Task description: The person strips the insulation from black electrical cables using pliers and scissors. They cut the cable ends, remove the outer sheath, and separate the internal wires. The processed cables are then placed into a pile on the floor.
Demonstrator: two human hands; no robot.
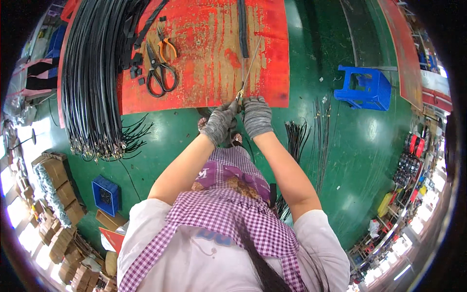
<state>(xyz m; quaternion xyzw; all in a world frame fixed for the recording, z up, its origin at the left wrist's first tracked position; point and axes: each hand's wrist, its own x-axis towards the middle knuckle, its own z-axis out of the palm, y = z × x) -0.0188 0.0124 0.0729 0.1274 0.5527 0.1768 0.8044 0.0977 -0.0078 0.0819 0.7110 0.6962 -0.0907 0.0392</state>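
Our left hand point(219, 124) and right hand point(256, 116) are closed side by side on the near end of a thin cable point(249, 68). It runs straight away from us across the red counter point(204, 73).

The fingertips of the left hand point(220, 124) and right hand point(256, 116) are hidden inside grey gloves and pressed together at the table edge, so the grip on the thin cable point(249, 70) cannot be made out. The small metal piece point(240, 92) at the cable's near end is too small to identify. The cable's far end merges with a black strip point(242, 27), which the top edge cuts off. The black cable bundle point(95, 73) also runs past the top edge.
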